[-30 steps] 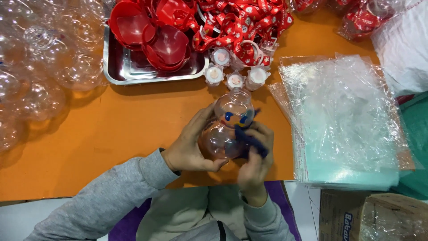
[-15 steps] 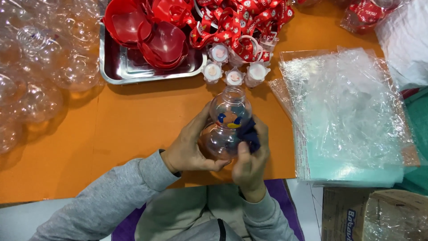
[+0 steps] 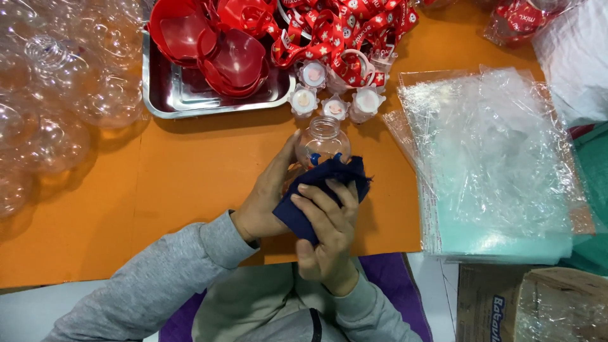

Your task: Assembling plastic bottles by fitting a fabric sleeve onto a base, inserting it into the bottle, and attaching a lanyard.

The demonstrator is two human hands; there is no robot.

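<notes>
Orange covers the tabletop [image 3: 158, 190] where I work, and my grey sleeves reach in from the bottom edge. My left hand [image 3: 269, 196] is curled around the side of a clear plastic bottle [image 3: 322, 140], thumb up along its shoulder, holding it just above the table at the middle of the view. My right hand [image 3: 326, 234] is closed over a dark blue cloth [image 3: 323, 187], fingers spread across it, pressing the cloth against the lower body of the bottle so that only the neck and shoulder show. Just beyond the bottle's open mouth lie four small white caps [image 3: 334, 101] with pale faces. Behind them a steel tray [image 3: 190, 101] holds red bowl-shaped pieces [image 3: 221, 54], with red printed ribbons [image 3: 345, 28] heaped at its right end. Clear plastic globes [image 3: 57, 95] are piled at my far left. To the right a stack of clear cellophane bags [image 3: 494, 164] rests on a pale green sheet.
</notes>
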